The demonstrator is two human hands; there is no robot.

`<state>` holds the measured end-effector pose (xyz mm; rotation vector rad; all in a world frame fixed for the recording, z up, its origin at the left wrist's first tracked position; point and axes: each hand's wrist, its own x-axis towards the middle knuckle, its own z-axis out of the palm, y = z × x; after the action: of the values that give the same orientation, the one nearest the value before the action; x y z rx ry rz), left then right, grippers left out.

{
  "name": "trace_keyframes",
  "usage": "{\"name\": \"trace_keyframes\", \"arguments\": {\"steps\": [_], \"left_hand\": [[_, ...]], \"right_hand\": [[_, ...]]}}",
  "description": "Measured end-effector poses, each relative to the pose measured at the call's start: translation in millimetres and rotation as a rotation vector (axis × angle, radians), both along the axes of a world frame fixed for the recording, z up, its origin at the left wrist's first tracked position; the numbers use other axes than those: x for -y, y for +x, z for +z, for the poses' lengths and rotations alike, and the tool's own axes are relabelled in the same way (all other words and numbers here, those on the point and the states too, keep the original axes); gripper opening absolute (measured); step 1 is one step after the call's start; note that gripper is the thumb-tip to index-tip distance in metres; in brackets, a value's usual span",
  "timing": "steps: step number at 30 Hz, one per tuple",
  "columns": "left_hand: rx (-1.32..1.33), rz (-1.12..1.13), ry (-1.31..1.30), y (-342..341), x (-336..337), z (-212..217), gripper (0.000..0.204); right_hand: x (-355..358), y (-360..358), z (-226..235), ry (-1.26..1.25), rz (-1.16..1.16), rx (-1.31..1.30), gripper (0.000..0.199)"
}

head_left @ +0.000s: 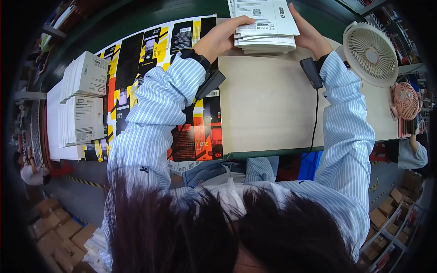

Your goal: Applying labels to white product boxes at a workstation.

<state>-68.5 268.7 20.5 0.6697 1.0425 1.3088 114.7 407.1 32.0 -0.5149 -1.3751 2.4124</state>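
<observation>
At the far side of the table a stack of flat white printed cartons (266, 38) sits between my two hands. My left hand (226, 34) grips its left side, with a finger reaching over the top carton. Against the right side presses my right hand (308, 32), its fingers partly hidden behind the stack. The stack's far end is cut off by the picture's upper edge. Beneath it lies a plain beige board (268, 104). Each wrist wears a dark strap with a small black device, and a cable hangs from the right one.
Left of the board lies a sheet printed in black, yellow and red (195, 132). More white cartons (86, 120) lean in two rows farther left. A white fan (371, 54) and a pink fan (406, 101) stand at the right. Brown boxes (57, 227) lie on the floor.
</observation>
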Motion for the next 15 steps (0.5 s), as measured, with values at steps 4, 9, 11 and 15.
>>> {"name": "trace_keyframes", "arguments": {"steps": [4,9,11,15], "left_hand": [[0.074,0.072,0.023,-2.6,2.3,2.8,0.035],[0.104,0.044,0.029,-5.8,3.8,1.5,0.034],[0.151,0.051,0.013,-8.3,4.0,-0.2,0.034],[0.199,0.011,-0.007,-15.0,7.1,-2.5,0.035]], "right_hand": [[2.7,-7.2,2.0,-0.054,-0.092,0.062,0.068],[4.9,-15.0,3.3,-0.044,-0.096,0.057,0.067],[4.4,-15.2,6.0,0.007,-0.034,0.075,0.072],[7.0,-13.4,13.4,0.318,-0.058,0.407,0.067]]}}
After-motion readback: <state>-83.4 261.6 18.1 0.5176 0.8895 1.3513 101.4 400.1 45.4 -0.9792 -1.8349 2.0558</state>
